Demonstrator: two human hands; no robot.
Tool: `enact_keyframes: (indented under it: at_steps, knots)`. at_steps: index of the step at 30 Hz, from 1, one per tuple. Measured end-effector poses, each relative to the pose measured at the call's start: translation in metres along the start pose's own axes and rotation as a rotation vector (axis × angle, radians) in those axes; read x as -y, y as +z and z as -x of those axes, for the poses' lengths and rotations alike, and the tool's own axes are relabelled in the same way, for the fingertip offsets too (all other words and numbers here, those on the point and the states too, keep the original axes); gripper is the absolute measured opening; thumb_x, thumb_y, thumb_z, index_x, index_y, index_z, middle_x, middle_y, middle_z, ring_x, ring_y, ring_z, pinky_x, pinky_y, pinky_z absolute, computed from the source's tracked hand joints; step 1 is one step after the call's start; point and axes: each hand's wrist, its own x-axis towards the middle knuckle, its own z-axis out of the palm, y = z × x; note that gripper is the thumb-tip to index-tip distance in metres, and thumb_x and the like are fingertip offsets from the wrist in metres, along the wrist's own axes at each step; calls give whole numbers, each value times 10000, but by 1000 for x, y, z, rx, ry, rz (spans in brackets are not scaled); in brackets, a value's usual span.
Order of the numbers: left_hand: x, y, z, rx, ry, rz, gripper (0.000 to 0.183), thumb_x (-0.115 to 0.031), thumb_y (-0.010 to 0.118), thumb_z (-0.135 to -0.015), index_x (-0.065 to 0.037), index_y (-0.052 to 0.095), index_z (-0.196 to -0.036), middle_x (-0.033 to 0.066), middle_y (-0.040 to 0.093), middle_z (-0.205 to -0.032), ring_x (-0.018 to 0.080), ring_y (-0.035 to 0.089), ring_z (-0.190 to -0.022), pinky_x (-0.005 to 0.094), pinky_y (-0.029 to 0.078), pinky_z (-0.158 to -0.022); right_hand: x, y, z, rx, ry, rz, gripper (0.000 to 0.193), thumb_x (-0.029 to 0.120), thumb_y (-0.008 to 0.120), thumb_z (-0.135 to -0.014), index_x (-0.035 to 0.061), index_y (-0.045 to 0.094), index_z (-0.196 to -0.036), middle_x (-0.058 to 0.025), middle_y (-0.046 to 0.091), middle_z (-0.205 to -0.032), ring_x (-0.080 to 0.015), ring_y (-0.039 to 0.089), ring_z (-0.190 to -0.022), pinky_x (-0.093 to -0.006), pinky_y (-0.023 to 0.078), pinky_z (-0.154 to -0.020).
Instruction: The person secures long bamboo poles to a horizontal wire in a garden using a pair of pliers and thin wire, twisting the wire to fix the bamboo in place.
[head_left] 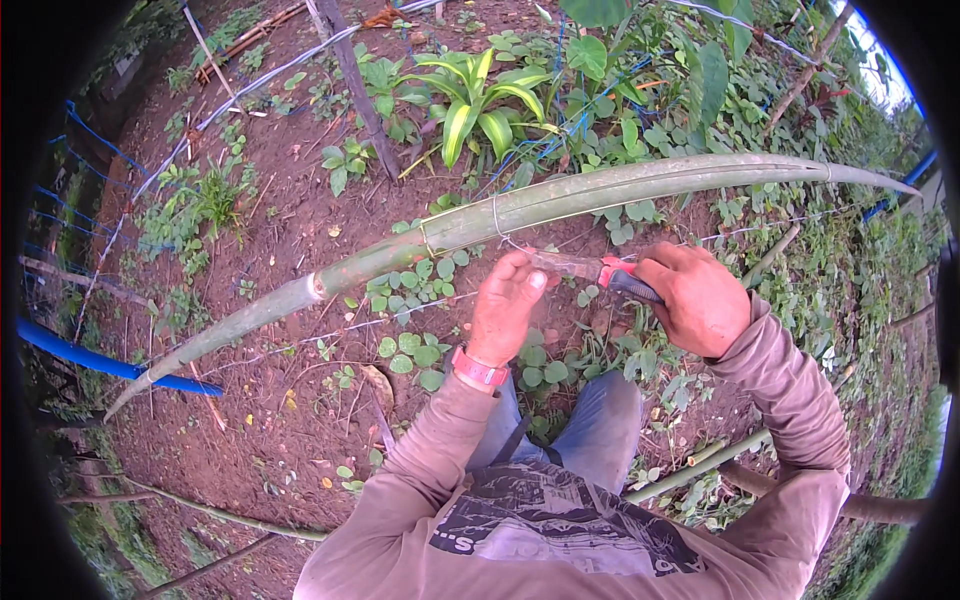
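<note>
Stretching crosswise in front of the person, a long green bamboo pole [570, 198] stands just beyond both hands, with a thin wire [497, 212] looped around its middle. The left hand [505, 310] has its thumb and forefinger pressed together, apparently pinching the loose end of the wire close to the pole's near side. The right hand [700, 300] is wrapped around the red and dark handle of a hand tool [630, 280], whose front reaches the left fingertips; that end is too blurred for me to tell its kind. Handling, as judged from where I stand: the pole should be stiff, light for its length if hollow, and smooth enough to slip in a loose grasp; the pale joint [316, 287] probably offers a surer hold. A dark lengthwise line on its right part may be a split, so squeezing there deserves care. The wire looks bendable, likely springy, with an end that could prick; it is best held where it leaves the loop. The tool looks light and rigid, best taken by its handle.
</note>
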Motion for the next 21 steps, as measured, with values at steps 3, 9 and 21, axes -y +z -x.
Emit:
enact_keyframes:
  at_steps: [3,9,21]
  knots:
    - [-1,-2,0,-16,30,-73,330,-66,590,-986,-7,521,-1303,99,650,-1155,193,626,-1113,340,497,-979,8,-13,-10,-52,-106,178,350,225,723,-778,102,666,-1100,-134,634,-1050,-306,630,-990,-432,452,-908]
    - [-4,5,-2,6,18,-199,338,-189,603,-1006,-14,528,-1286,100,673,-1076,217,678,-969,375,532,-930,19,-39,-29,-36,-161,502,249,286,651,-857,107,694,-1024,-138,657,-1008,-308,635,-977,-464,442,-944]
    - [-7,3,-3,10,2,-290,223,-230,592,-1017,-7,599,-1017,82,682,-944,197,683,-951,354,512,-913,33,-65,-52,92,-157,623,189,181,588,-858,111,715,-978,-130,668,-916,-281,658,-938,-450,469,-914]
